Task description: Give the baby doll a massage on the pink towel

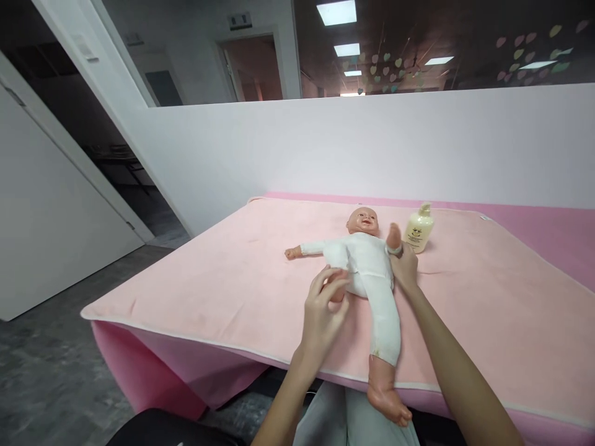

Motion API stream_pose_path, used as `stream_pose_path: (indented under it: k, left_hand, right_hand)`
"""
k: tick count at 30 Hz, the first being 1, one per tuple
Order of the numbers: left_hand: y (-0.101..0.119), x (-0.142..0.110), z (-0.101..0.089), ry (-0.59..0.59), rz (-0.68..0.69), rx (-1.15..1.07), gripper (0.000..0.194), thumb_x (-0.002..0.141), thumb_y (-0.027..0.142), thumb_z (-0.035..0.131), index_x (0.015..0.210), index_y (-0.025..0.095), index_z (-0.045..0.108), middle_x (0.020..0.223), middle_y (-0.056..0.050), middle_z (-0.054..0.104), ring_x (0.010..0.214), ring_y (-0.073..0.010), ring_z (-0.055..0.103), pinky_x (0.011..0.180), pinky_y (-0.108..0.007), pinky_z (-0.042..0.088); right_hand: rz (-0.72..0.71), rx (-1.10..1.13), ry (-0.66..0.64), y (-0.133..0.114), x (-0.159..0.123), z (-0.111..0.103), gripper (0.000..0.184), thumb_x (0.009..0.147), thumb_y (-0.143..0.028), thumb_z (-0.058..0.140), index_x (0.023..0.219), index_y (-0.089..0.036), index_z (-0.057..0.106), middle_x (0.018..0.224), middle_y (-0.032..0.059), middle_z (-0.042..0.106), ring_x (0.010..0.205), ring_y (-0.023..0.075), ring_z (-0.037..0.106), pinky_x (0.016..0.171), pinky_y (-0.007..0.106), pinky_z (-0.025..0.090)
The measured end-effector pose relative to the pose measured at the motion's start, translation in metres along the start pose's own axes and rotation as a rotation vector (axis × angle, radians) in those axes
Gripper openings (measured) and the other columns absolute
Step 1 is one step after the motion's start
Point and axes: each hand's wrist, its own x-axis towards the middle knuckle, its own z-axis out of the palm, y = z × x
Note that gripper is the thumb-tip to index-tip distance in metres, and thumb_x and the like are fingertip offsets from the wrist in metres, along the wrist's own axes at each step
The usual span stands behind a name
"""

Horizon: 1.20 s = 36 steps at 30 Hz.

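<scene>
A baby doll [367,260] in a white suit lies on its back on a pink towel [223,272], head toward the wall. One leg hangs over the near edge of the table. My left hand [325,310] curls its fingers around the doll's other foot, bent up near its hip. My right hand [403,267] grips the doll's raised arm at the wrist. A cream lotion bottle [418,229] stands just behind that raised arm.
The towel covers a pink-draped table [558,235] set against a white partition wall [372,148]. An open doorway [116,161] and grey floor lie to the left. My legs show under the table's near edge.
</scene>
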Motion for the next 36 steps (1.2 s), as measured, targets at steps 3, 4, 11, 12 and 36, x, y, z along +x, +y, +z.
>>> stream_pose_path:
  k: [3, 4, 11, 12, 36]
  left_hand:
    - [0.023, -0.036, -0.028, -0.066, 0.042, 0.077, 0.035, 0.075, 0.009, 0.05, 0.105, 0.024, 0.06, 0.115, -0.006, 0.055, 0.114, -0.0199, 0.051, 0.093, -0.034, 0.048]
    - [0.029, -0.048, -0.035, -0.105, 0.059, 0.096, 0.036, 0.075, 0.009, 0.051, 0.107, 0.025, 0.059, 0.115, -0.006, 0.055, 0.115, -0.0207, 0.05, 0.093, -0.034, 0.048]
    - [0.009, -0.04, -0.001, -0.121, 0.066, 0.067, 0.03, 0.075, 0.008, 0.049, 0.098, 0.022, 0.061, 0.11, -0.006, 0.056, 0.108, -0.0184, 0.053, 0.091, -0.035, 0.049]
    - [0.001, -0.028, 0.009, -0.095, 0.055, 0.075, 0.028, 0.075, 0.008, 0.049, 0.096, 0.021, 0.062, 0.11, -0.006, 0.056, 0.108, -0.019, 0.053, 0.092, -0.036, 0.048]
    - [-0.024, 0.035, 0.015, -0.155, -0.034, 0.041, 0.024, 0.074, 0.012, 0.051, 0.095, 0.019, 0.062, 0.106, -0.007, 0.054, 0.104, -0.0187, 0.052, 0.09, -0.035, 0.046]
  right_hand:
    - [0.361, 0.32, 0.168, 0.011, 0.011, 0.0, 0.034, 0.063, -0.029, 0.059, 0.094, -0.015, 0.057, 0.086, 0.0053, 0.06, 0.079, 0.0188, 0.055, 0.074, 0.031, 0.045]
    - [0.433, 0.398, 0.215, 0.015, 0.013, 0.0, 0.035, 0.063, -0.028, 0.059, 0.096, -0.016, 0.056, 0.089, 0.0052, 0.061, 0.08, 0.0178, 0.056, 0.075, 0.03, 0.045]
    - [0.021, 0.033, 0.016, 0.005, 0.002, 0.002, 0.031, 0.067, -0.02, 0.051, 0.096, -0.015, 0.061, 0.085, 0.0067, 0.058, 0.08, 0.02, 0.053, 0.075, 0.032, 0.043]
    - [-0.107, -0.059, -0.045, 0.001, -0.001, 0.002, 0.035, 0.067, -0.015, 0.047, 0.099, -0.016, 0.062, 0.088, 0.0076, 0.058, 0.084, 0.0204, 0.052, 0.076, 0.032, 0.043]
    - [-0.292, -0.309, -0.118, -0.013, -0.009, -0.005, 0.044, 0.067, -0.006, 0.042, 0.105, -0.018, 0.062, 0.092, 0.0096, 0.056, 0.087, 0.0209, 0.048, 0.072, 0.029, 0.038]
